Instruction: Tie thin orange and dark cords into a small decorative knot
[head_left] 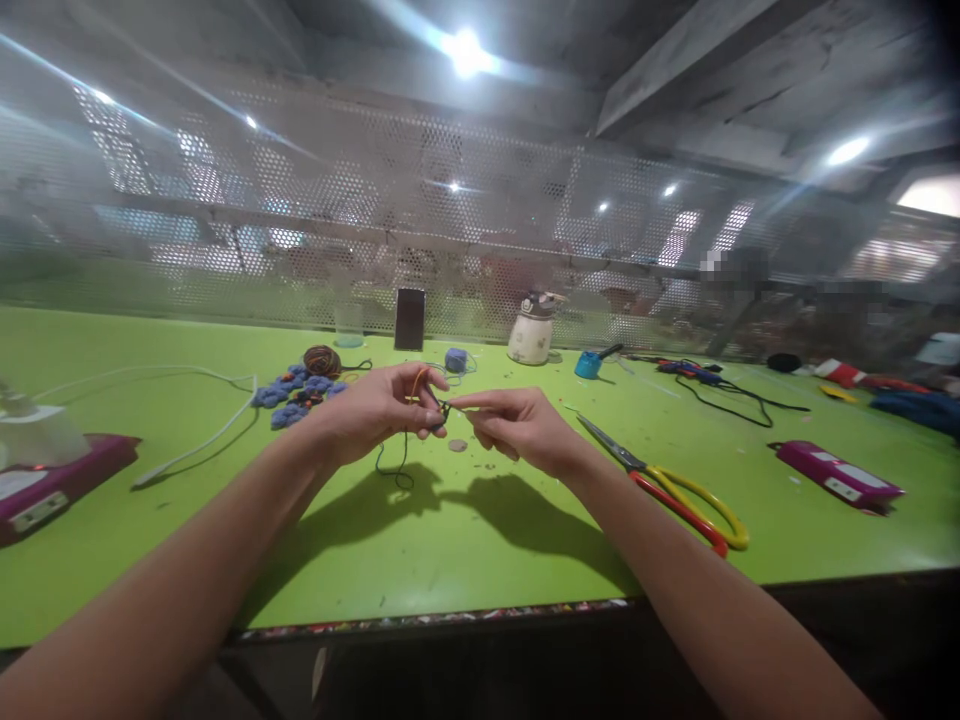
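Note:
Over the middle of the green table, my left hand (397, 405) pinches a small dark piece of yarn work (441, 415) between thumb and fingers. An orange strand (417, 383) loops by its raised fingers, and a dark yarn tail (395, 476) hangs down to the tabletop. My right hand (517, 420) is at the other side of the piece, its index fingertip at the edge and the other fingers curled in. Whatever the right hand grips is hidden or too small to make out. Left of my hands lie blue-purple crocheted pieces (289, 400) beside a brown multicoloured yarn ball (322, 361).
Scissors (637, 465) with red and yellow handles lie by my right forearm. Purple power strips (836, 475) sit on both sides. Behind stand a phone-like dark panel (409, 320), a purple yarn ball (455, 360), a white jug (531, 335) and a blue container (588, 365). Perforated mesh backs the table.

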